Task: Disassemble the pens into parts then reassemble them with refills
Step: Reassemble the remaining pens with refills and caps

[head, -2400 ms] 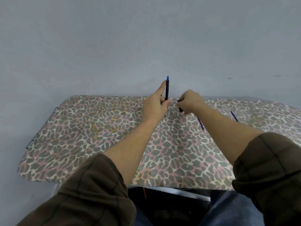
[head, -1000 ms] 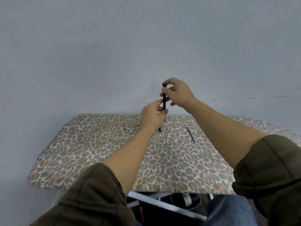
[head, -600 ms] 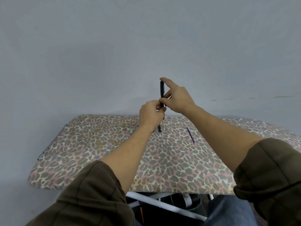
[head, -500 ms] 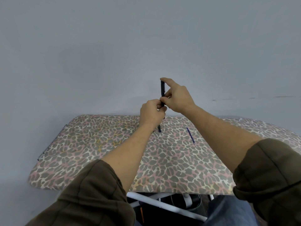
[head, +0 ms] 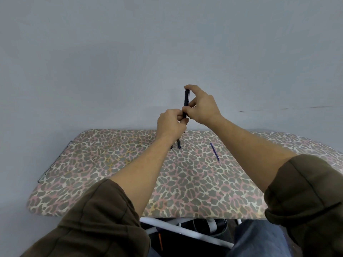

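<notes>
Both hands hold one dark pen (head: 186, 101) upright above the far edge of the leopard-print table (head: 130, 182). My left hand (head: 171, 125) is closed around its lower half, and the pen's tip pokes out below the fist. My right hand (head: 201, 106) pinches the upper barrel, index fingertip on its top end and thumb at the joint. A thin blue refill (head: 214, 151) lies loose on the cloth to the right of the hands.
A plain grey wall (head: 167, 52) rises directly behind the table. White metal legs (head: 185, 232) and dark clutter show under the near edge, by my blue-jeaned knee (head: 259, 240). A wire rack (head: 53, 162) edges the table's left end.
The hands rose from the tabletop with the pen. My right hand went from the pen's top end to a pinch along its upper barrel. Over the last half second almost nothing moved.
</notes>
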Tool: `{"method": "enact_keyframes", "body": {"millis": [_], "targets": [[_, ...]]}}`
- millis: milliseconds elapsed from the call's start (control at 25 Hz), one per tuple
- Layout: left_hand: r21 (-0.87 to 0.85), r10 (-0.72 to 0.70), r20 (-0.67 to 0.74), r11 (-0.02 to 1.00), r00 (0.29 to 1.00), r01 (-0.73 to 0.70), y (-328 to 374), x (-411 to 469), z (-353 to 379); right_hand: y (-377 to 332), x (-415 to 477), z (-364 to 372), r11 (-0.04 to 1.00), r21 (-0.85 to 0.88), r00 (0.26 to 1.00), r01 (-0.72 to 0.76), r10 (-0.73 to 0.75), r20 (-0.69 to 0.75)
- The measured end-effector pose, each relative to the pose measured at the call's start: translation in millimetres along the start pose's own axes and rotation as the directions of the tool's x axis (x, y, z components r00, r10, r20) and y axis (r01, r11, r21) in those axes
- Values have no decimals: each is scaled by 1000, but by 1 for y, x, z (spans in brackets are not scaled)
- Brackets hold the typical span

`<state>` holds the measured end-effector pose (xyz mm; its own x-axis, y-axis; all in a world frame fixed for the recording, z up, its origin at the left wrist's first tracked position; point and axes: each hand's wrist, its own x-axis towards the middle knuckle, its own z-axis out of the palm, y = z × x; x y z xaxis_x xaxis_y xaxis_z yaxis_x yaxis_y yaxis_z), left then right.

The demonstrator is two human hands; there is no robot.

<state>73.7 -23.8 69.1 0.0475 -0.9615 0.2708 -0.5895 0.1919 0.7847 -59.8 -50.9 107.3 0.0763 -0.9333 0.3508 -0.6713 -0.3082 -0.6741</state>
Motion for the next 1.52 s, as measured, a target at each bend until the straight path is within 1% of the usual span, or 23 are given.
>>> {"method": "enact_keyframes", "body": {"millis": [160, 280, 400, 560, 720, 800, 920, 1160, 1520], "targets": [[24, -23, -38, 999, 999, 24, -7, -1, 3, 9, -8, 15, 980, 58, 978, -188, 192, -86], [22, -55, -48, 998, 997, 56, -13, -3, 11, 12, -6, 24, 966, 53, 966, -254, 255, -26], [6, -73, -29, 997, 997, 73, -19, -1, 18, 15, -2, 29, 942, 60, 944, -329, 329, 21], [4, -94, 50, 996, 994, 94, -29, 6, 28, 26, 10, 38, 906, 20, 906, -422, 423, 3], [53, -151, 47, 987, 987, 149, -51, 14, 32, 45, 27, 50, 862, -56, 863, -503, 505, 17], [45, -175, 42, 984, 984, 173, -65, 17, 33, 55, 31, 60, 845, -138, 848, -517, 528, 53], [11, -223, -5, 975, 975, 223, -84, 21, 36, 70, 33, 80, 821, -242, 827, -516, 552, 107], [-83, -265, -21, 961, 964, 262, -106, 33, 41, 95, 39, 106, 786, -277, 788, -553, 601, 134], [-78, -278, -32, 958, 960, 275, -119, 41, 43, 103, 46, 119, 755, -357, 770, -550, 624, 133]]}}
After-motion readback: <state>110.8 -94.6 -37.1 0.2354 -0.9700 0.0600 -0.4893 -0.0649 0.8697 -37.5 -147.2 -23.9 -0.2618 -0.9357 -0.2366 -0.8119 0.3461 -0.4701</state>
